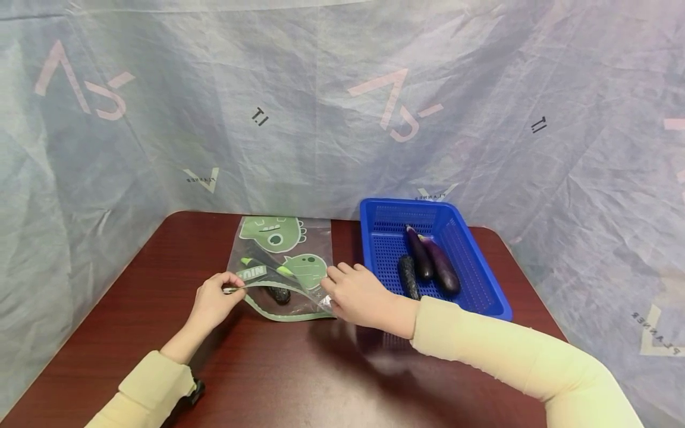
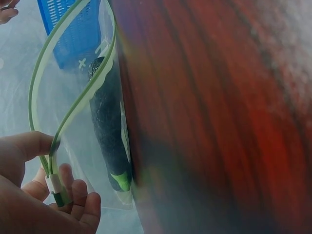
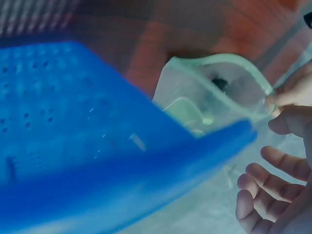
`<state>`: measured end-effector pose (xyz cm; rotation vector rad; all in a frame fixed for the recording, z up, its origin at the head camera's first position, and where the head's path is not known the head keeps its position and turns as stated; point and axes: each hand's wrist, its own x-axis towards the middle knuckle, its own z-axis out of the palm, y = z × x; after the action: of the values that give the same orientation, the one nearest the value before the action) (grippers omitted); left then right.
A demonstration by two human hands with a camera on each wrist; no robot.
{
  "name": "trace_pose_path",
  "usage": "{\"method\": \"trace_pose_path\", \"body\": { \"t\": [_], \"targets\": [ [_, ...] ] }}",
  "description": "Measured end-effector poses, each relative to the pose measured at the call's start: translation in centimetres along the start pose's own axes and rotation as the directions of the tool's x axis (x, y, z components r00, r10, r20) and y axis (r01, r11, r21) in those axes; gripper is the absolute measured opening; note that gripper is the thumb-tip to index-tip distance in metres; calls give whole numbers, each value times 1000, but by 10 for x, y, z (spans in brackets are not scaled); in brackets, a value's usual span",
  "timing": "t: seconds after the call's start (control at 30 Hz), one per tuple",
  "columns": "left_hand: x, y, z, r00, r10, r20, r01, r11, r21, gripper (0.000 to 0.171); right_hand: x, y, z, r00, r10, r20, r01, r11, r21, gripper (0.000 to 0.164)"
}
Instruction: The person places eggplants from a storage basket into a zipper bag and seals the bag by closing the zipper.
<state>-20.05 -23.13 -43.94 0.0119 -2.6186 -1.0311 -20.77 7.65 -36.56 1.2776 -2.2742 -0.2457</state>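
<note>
Pinching the bag [image 1: 307, 271] is the left hand [image 1: 218, 295], while the right hand [image 1: 358, 295], fingers loose and empty, is nearer the bumpy cucumber [image 1: 408, 277], which lies to that hand's right in the basket [image 1: 479, 255], pointing mostly front to back.

Bag [image 1: 311, 246]: clear, green edging [image 1: 294, 319], green cartoon animals [image 1: 310, 273] outlined in white; bagged cucumber [image 2: 107, 117]: blackish green, bright green end; basket [image 1: 409, 202]: blue, pierced pattern; eggplants [image 1: 441, 267]: deep purple; table [image 1: 289, 374]: reddish brown, dark streaked grain; sleeves [image 1: 481, 336]: pale yellow; cloth backdrop [image 1: 299, 59]: grey-blue, pink marks, small black lettering
</note>
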Motion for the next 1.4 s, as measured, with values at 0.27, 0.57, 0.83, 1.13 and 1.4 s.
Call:
{"method": "trace_pose_path", "body": {
  "t": [0.27, 0.57, 0.83, 1.13, 1.4],
  "targets": [
    [0, -1, -1, 1000, -4, 3, 4, 1000, -5, 7, -16, 22, -8, 994, 108, 19, -109, 992, 63, 29],
    [-1, 2, -2, 1000, -5, 7, 5, 1000, -17, 7, -33, 40, -15, 976, 207, 69, -213, 973, 84, 35],
    [-1, 0, 0, 1000, -4, 4, 4, 1000, -16, 7, -44, 57, -13, 945, 321, 61, -325, 943, 74, 45],
    [0, -3, -1, 1000, -3, 5, 4, 1000, -18, 7, -58, 70, -6, 883, 452, 126, -464, 881, 91, 53],
    [-1, -3, -1, 1000, -4, 3, 4, 1000, -20, 7, -68, 74, 7, 809, 534, 245, -572, 811, 121, 59]
  ]
}}
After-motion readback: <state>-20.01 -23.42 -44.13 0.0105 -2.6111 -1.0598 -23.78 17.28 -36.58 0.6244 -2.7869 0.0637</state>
